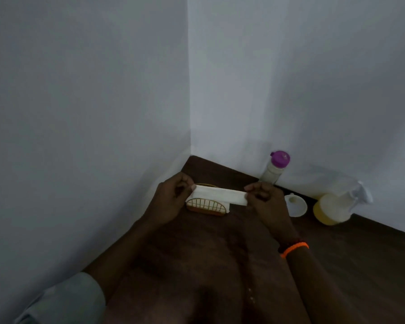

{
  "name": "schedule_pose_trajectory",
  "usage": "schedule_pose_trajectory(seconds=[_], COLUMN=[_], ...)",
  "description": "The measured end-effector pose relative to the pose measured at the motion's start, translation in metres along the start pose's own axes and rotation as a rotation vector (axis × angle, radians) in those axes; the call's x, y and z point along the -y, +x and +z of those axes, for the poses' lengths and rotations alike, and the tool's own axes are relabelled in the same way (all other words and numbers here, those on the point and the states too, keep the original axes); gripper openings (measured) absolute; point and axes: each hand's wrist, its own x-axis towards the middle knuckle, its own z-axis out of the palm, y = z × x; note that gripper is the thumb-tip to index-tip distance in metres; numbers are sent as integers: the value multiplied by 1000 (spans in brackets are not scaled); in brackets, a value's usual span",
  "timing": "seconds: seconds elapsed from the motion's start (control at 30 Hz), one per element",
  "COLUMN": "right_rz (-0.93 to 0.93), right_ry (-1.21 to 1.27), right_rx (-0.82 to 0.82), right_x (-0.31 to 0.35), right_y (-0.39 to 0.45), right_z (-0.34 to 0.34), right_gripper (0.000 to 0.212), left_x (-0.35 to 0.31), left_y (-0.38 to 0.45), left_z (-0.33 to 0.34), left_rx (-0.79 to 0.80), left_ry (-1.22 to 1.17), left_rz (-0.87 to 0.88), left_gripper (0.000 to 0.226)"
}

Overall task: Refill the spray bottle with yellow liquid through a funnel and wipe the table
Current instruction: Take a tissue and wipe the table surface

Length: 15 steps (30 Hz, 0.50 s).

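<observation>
I've got the folded tissue pinched at both ends, left hand and right hand, stretched above the wire holder near the table's far corner. Spray bottle sits at the far edge against the wall, yellow liquid inside, funnel just beside it, purple-capped bottle behind. Risks: pulling too hard could tear the tissue; my right elbow swinging out could knock the funnel or bottle. Droplets at the near edge look unwiped.

dim, underexposed | soft focus (slightly blurry) | wide-angle bending at edges | no glare
</observation>
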Motion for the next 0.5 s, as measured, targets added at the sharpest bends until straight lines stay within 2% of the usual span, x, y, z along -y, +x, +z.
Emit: schedule_pose_trajectory(seconds=[0.1, 0.2, 0.33, 0.43, 0.5], right_rz=[91, 195, 255, 273, 273], right_ry=[191, 347, 424, 504, 504], right_rx=[1, 6, -4, -24, -13], right_x=[7, 7, 9, 7, 6], right_y=[-23, -48, -86, -109, -122], right_z=[-17, -34, -55, -71, -79], right_gripper=[13, 11, 11, 11, 11], left_x=[-23, -38, -53, -64, -69], left_y=[-21, -46, -77, -95, -107], left_z=[9, 26, 51, 73, 89], left_rx=[2, 19, 0, 32, 104], left_ry=[-167, -416, -568, -523, -313], left_rz=[-128, -334, -475, -520, -500], left_gripper=[10, 13, 20, 21, 23])
